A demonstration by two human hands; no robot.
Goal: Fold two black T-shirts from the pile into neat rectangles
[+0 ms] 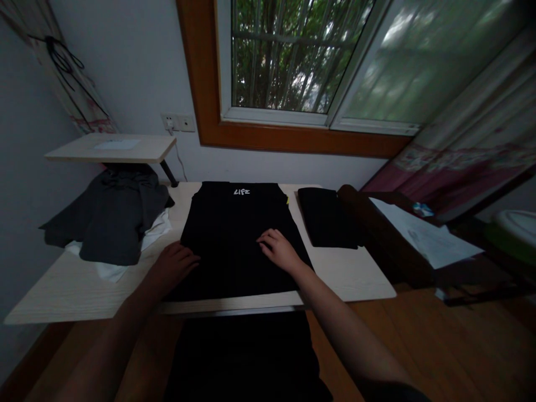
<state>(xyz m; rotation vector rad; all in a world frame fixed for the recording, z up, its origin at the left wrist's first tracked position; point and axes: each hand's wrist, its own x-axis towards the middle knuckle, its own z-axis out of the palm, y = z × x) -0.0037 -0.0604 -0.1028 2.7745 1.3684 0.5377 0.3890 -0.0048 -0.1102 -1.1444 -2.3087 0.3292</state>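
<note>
A black shirt (234,223) with small white lettering near its collar lies flat along the middle of a light wooden table (355,273); its lower part hangs over the near edge. My left hand (176,263) rests palm down on the shirt's left edge, fingers loosely stretched out. My right hand (280,249) lies flat on the shirt right of its middle, fingers apart. Neither hand grips anything.
A heap of dark grey and white clothes (111,220) sits on the table's left. A folded black garment (327,216) lies at the right. A small raised shelf (113,148) stands at the back left. A dark wooden piece with papers (422,237) adjoins the right side. A window is behind.
</note>
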